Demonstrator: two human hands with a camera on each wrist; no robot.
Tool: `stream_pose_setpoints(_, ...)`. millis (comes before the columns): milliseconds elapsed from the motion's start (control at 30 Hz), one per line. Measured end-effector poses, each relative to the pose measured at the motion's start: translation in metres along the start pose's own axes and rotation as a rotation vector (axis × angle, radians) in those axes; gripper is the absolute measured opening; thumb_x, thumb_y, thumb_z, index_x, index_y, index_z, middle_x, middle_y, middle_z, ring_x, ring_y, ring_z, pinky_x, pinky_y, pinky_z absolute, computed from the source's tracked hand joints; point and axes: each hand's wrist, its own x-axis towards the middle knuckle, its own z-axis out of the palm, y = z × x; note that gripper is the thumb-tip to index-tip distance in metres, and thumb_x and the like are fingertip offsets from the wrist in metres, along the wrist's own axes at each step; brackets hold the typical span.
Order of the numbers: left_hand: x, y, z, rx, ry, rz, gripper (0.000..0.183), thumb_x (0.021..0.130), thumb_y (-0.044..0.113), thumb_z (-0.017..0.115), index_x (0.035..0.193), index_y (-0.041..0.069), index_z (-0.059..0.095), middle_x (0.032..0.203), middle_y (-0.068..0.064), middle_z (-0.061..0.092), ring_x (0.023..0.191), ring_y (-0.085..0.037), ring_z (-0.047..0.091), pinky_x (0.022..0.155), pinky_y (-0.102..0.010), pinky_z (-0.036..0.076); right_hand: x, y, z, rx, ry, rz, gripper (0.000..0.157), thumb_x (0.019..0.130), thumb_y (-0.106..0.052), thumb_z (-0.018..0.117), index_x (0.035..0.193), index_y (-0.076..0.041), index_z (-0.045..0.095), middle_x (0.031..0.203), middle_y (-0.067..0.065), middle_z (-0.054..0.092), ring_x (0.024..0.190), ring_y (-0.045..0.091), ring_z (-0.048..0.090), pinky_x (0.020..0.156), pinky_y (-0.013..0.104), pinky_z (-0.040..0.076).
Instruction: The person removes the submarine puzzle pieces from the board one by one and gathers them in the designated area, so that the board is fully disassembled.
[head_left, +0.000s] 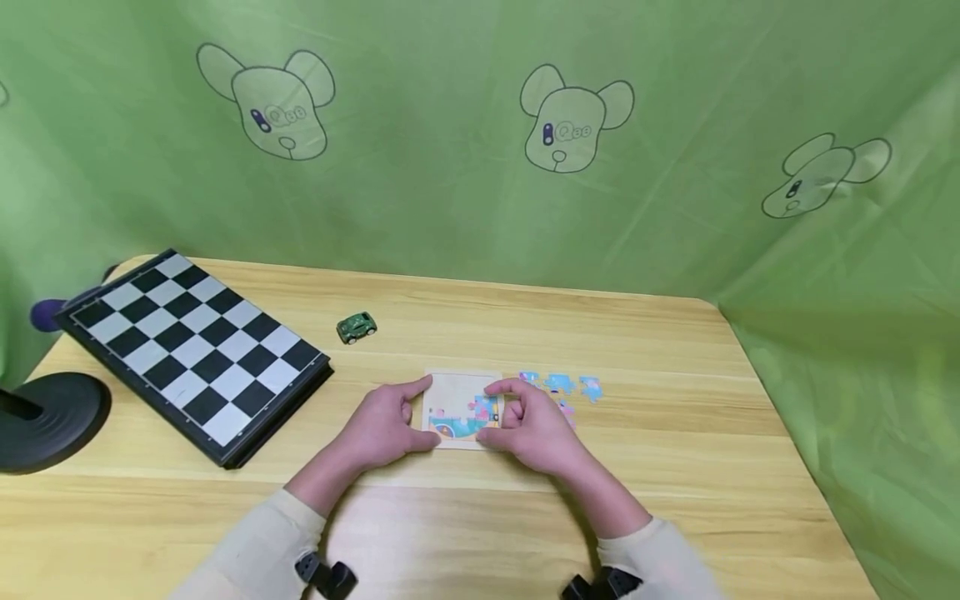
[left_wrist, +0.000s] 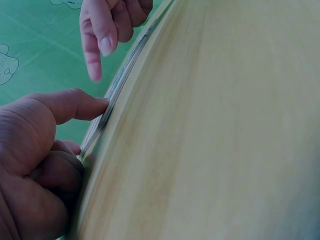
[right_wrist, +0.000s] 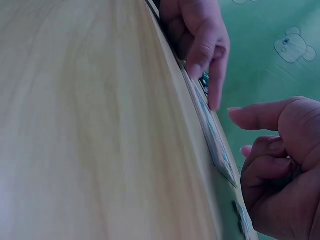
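A small puzzle board (head_left: pixel 453 389) with a pale wooden border lies on the table, its lower part filled with colourful pieces (head_left: pixel 465 421). My left hand (head_left: pixel 386 425) holds the board by its left side, thumb at the near corner and index finger at the far one. In the left wrist view, the thumb of that left hand (left_wrist: pixel 37 145) meets the board's edge (left_wrist: pixel 116 92). Over the right side is my right hand (head_left: pixel 536 425), thumb and index finger spread apart, other fingers curled. Nothing shows between the fingers of this right hand (right_wrist: pixel 285 160) in the right wrist view.
Several loose puzzle pieces (head_left: pixel 559 382) lie just beyond the right hand. A green toy car (head_left: pixel 356 327) stands farther back. To the left are a checkered board (head_left: pixel 198 354) and a round black stand base (head_left: pixel 56 421). A green curtain (head_left: pixel 450 167) hangs behind the table (head_left: pixel 675 417).
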Motion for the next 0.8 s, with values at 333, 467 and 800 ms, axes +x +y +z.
stream_pose_setpoints(333,0.0013,-0.0024,0.0005,0.007,0.003,0.000,0.087,0.073,0.015,0.089,0.149,0.006,0.047,0.053,0.003,0.034,0.045,-0.011,0.029,0.046,-0.028,0.030,0.0014,-0.0086,0.0076,-0.033,-0.001,0.068,0.051,0.080,-0.007,0.083,0.125,-0.004,0.059,0.061,0.001,0.045,0.052,0.015,0.039,0.060,0.032,0.041)
stream_pose_setpoints(467,0.0011,-0.0023,0.0009,0.018,0.008,0.000,0.087,0.073,0.016,0.089,0.149,0.006,0.047,0.053,0.003,0.034,0.046,-0.011,0.028,0.047,-0.028,0.029,0.0014,-0.0071,0.0086,-0.044,0.010,0.083,0.049,0.079,-0.006,0.083,0.123,-0.007,0.060,0.062,0.001,0.046,0.053,0.015,0.040,0.063,0.034,0.042)
stream_pose_setpoints(800,-0.0001,-0.0011,0.0013,0.011,0.006,0.000,0.087,0.073,0.016,0.089,0.149,0.006,0.047,0.053,0.003,0.035,0.046,-0.011,0.029,0.046,-0.028,0.029,0.0011,-0.0038,0.0103,-0.065,0.009,0.071,0.047,0.080,-0.005,0.081,0.121,-0.008,0.058,0.063,0.001,0.047,0.054,0.015,0.042,0.064,0.035,0.044)
